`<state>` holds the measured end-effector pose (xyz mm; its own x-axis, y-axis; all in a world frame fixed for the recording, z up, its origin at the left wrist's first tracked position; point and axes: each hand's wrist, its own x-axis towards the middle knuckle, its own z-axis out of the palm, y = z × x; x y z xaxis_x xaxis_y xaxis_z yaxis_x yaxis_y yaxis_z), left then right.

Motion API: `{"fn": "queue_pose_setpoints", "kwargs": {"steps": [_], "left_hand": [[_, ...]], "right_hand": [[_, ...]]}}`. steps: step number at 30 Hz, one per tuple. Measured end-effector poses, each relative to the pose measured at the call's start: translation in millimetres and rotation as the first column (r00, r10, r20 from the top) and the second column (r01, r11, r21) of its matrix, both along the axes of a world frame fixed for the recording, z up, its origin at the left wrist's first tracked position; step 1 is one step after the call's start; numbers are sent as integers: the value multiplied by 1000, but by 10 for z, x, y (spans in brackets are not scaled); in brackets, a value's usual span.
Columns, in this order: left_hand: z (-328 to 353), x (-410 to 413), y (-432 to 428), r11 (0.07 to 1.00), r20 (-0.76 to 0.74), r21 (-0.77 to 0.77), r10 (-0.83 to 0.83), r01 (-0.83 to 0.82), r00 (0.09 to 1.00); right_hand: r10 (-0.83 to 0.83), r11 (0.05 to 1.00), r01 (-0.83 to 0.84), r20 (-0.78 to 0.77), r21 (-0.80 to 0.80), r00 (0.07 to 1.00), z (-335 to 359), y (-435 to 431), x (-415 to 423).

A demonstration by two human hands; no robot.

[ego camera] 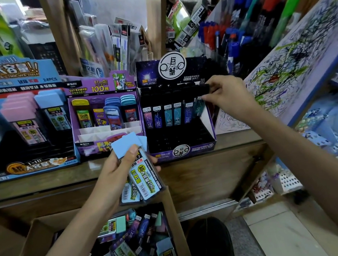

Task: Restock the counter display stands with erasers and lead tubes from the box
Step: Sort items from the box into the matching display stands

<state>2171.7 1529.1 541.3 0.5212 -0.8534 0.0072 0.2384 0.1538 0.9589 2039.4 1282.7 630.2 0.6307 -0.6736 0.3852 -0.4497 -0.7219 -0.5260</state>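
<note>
Lead tubes [146, 179] in clasping left hand [116, 172]; dark tube [199, 105] in pinching right hand [228, 97], at stand [188, 150].

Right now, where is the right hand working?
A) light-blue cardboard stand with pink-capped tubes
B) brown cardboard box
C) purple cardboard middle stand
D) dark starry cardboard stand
D: the right hand pinches a black-capped lead tube at the right end of the row in the dark starry cardboard stand; the left hand grips blue-capped lead tubes.
</note>
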Motion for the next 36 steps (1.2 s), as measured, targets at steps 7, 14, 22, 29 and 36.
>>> {"fn": "queue_pose_setpoints", "kwargs": {"steps": [7,14,22,29,36], "left_hand": [[52,6,-7,1000,12,-20,9,-9,1000],[53,-1,-32,1000,27,-22,9,-8,1000],[62,13,-32,999,56,-29,20,-18,998],[68,114,28,993,167,24,106,-111,980],[149,264,194,982,282,-14,186,-190,941]], "right_hand": [[106,994,-104,-88,28,991,-27,-55,12],[74,987,-81,-59,-139,996,-189,-78,49],[20,916,-64,-115,-395,993,-193,-39,73],[264,956,-275,107,101,959,-148,742,290],[456,649,-464,179,604,872,-239,1356,652]]}}
